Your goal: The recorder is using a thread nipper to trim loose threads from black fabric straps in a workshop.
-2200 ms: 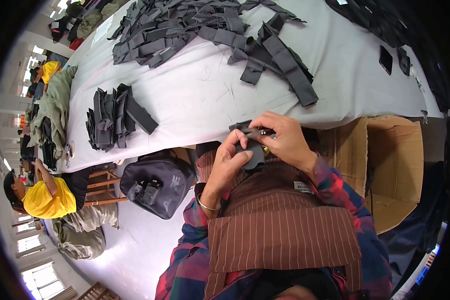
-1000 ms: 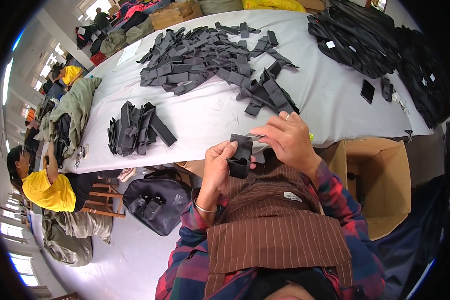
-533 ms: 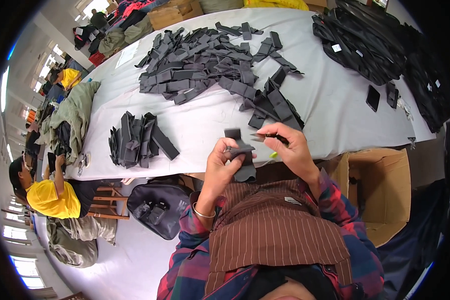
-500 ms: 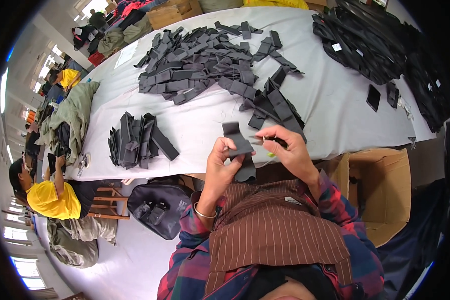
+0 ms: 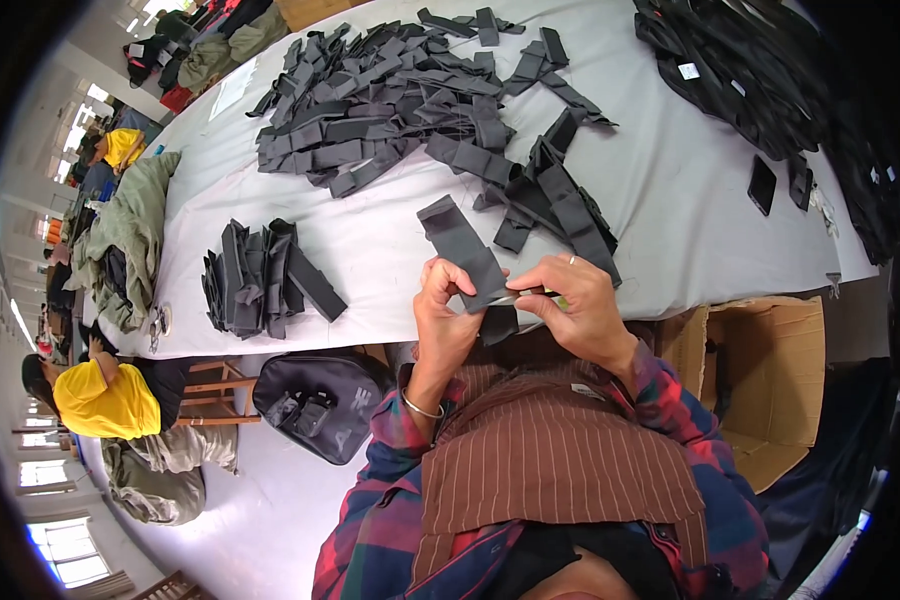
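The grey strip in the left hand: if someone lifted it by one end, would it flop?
Perhaps only a little: its free end juts nearly straight beyond the left hand. It probably bends easily, though, as similar strips in the large pile lie folded and bent. It looks thin, so it is likely light.

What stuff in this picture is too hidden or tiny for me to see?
All in the head view:
- Small metal-bladed tool: handle mostly covered by the right hand.
- Dark grey fabric strip: partly hidden by the left hand.
- Shiny black fabric pile: cut off by the top edge.
- Dark lumps at the black bag: too small to identify.
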Demonstrator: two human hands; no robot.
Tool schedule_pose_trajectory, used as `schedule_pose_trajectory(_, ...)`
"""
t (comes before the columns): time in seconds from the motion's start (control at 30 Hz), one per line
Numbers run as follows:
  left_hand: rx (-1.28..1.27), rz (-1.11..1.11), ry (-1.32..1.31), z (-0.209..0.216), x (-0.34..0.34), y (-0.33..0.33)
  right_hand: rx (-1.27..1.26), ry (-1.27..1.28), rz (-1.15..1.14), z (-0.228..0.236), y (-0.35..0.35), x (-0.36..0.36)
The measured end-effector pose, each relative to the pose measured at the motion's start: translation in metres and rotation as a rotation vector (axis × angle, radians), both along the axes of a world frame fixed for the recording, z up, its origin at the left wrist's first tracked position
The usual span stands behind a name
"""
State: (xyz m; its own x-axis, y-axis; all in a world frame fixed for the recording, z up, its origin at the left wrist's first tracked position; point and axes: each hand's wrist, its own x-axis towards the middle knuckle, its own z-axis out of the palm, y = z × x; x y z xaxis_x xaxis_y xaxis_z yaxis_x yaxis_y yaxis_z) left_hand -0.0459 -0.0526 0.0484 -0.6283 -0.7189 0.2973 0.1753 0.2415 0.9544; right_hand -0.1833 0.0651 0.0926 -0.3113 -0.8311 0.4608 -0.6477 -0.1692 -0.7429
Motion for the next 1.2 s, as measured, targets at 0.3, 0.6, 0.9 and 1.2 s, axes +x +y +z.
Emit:
schedule_pose_trajectory(0.3,-0.040,0.033,-0.055,0.001,-0.011,0.003,-0.002,0.114,-0.030,-0.006,-0.002,-0.007)
schedule_pose_trajectory(0.6,-0.575,-0.105,-0.163,-0.009,-0.009,-0.003,0.236,-0.668,0.169,-0.026,-0.010,-0.020)
schedule_pose_trajectory(0.9,0.412,-0.096,-0.096,-0.038,0.000,-0.003,-0.002,-0.001,0.067,-0.026,-0.003,0.004)
schedule_pose_trajectory(1.2,0.972,-0.240,0.269,-0.005,-0.002,0.011,0.126,0.049,0.056,-0.016,-0.002,-0.001)
